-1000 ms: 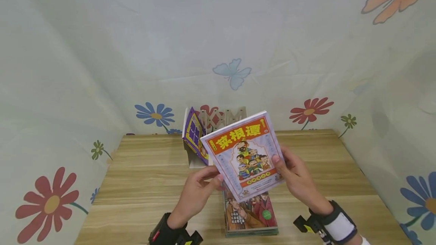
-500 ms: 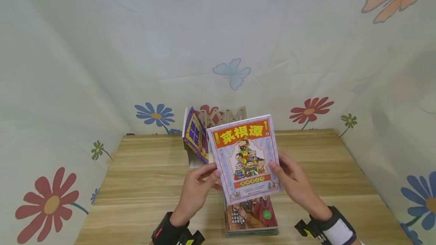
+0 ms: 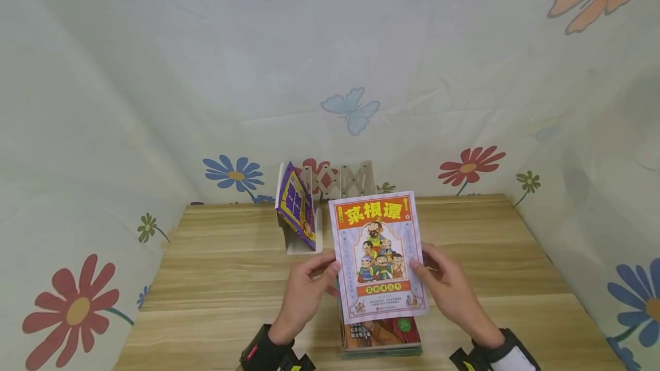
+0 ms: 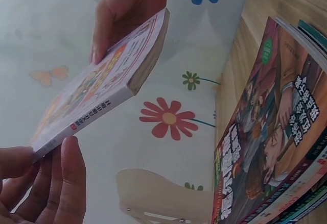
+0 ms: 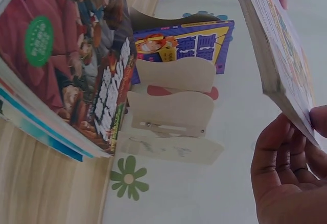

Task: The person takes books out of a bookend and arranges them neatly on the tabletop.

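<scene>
Both hands hold up a paperback book [image 3: 378, 262] with an orange title band and cartoon figures on its pale cover. My left hand [image 3: 304, 296] pinches the spine side between thumb and fingers, as the left wrist view also shows. At the opposite edge, the right hand [image 3: 451, 288] grips it, thumb on the cover and fingers behind; in the right wrist view the page edges face the camera. Below the held book lies a stack of books [image 3: 384, 336], its top cover showing illustrated people. The raised book hides the far part of this stack in the head view.
Toward the back of the wooden table [image 3: 216, 285] stands a beige expanding book rack [image 3: 358, 181] with several dividers. A purple and yellow book [image 3: 296, 205] leans at its left end. Behind hangs a pale curtain [image 3: 247, 73] printed with flowers and butterflies.
The book has turned from tilted to nearly straight and come lower and slightly nearer, both hands moving with it. It covers more of the stack now, and more of the rack shows.
</scene>
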{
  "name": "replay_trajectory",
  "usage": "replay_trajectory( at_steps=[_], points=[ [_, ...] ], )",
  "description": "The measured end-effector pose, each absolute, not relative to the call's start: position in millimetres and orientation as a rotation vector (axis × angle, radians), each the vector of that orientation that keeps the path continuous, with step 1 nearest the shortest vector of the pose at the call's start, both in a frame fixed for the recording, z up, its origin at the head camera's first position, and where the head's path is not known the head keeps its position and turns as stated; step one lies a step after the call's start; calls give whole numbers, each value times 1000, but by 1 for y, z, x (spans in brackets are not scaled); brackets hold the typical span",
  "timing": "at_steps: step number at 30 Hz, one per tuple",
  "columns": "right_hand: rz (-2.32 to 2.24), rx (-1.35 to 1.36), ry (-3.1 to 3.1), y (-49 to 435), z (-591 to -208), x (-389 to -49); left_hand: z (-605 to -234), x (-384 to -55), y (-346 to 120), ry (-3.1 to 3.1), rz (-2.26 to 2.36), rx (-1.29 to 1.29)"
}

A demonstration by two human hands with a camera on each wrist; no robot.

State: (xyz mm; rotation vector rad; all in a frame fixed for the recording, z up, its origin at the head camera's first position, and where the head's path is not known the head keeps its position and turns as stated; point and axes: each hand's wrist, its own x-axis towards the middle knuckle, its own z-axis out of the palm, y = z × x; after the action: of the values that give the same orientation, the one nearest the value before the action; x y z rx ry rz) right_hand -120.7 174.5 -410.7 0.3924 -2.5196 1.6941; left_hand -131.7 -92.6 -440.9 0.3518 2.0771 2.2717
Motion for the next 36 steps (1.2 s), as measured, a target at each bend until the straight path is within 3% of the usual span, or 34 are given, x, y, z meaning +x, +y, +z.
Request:
replay_trajectory(
  at_steps=[19,36],
  points=[
    [1711,131,-2650,180,-442,-113,-474,-127,-88,2023,2151,174],
    [1664,-40,-2793,178,-479,-115,-514,-129,-88,2139,1961,173]
  ],
)
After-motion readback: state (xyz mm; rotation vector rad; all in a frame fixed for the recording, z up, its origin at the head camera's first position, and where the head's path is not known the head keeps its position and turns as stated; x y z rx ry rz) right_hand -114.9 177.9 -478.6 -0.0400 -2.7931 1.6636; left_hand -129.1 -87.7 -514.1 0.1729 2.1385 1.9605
